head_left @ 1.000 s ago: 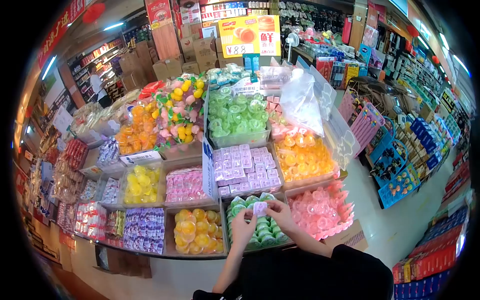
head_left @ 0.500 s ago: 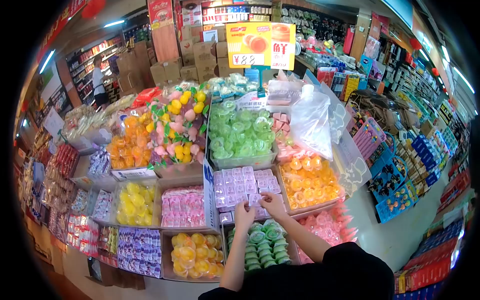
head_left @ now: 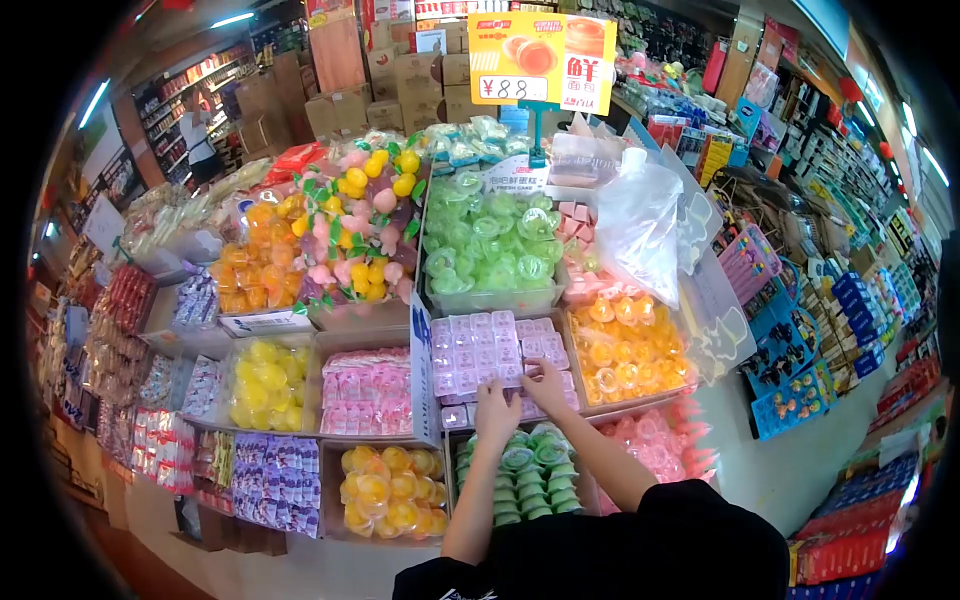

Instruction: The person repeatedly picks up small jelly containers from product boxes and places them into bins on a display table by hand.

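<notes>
Small square lilac packs (head_left: 478,345) lie in neat rows in a box in front of me. My left hand (head_left: 496,410) is at the near edge of these rows, fingers bent and drawn together on a lilac pack. Beside it on the right, my right hand (head_left: 546,387) has its fingers curled at the same pack's other side. The fingers partly cover that pack. Just below my hands sits a box of green round cups (head_left: 528,480), partly hidden by my forearms.
Tubs of green wrapped cakes (head_left: 490,245) and orange cups (head_left: 628,350) adjoin the lilac packs. A white divider board (head_left: 424,370) stands on their left. A clear plastic bag (head_left: 640,225) and a yellow price sign (head_left: 540,62) rise behind. A person (head_left: 198,140) stands far left.
My view has tilted down slightly. Both hands, which held a small lilac pack up between them, are now lower against the rows, with the right hand nearer the pile.
</notes>
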{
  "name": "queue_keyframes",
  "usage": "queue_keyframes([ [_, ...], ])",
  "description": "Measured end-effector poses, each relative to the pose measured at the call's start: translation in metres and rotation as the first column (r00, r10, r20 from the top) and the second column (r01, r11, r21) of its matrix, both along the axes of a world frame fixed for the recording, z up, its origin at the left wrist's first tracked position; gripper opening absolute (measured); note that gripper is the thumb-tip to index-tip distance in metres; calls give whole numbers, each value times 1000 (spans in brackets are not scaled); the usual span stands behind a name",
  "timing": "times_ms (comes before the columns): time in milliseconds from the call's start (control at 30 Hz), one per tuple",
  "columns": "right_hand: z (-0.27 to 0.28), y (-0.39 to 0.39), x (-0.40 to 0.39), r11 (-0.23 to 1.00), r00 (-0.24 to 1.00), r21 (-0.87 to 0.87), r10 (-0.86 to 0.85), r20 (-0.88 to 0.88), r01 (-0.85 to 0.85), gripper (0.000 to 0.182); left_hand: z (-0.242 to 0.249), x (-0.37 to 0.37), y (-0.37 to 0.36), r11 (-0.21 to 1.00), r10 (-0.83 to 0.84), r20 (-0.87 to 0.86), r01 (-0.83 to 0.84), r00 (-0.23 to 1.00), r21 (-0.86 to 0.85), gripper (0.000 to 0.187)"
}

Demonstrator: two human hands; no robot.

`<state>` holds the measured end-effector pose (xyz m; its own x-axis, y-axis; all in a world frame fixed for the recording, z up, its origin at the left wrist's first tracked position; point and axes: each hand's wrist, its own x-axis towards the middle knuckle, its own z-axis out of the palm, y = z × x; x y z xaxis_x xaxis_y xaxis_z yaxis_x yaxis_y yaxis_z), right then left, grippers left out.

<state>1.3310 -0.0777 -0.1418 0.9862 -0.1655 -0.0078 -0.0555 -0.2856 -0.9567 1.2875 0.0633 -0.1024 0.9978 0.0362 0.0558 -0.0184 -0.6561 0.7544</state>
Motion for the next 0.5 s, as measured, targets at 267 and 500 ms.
queue_keyframes([
  [267, 0, -28, -46, 998, 999, 64, 23, 46, -26, 45, -6, -61, 21, 991, -134, -14, 134, 991, 21, 43],
  [500, -11, -24, -148, 967, 971, 102, 227, 77, -234, 30, -4, -146, 26, 948, -283, -1, 279, 959, -155, 36],
])
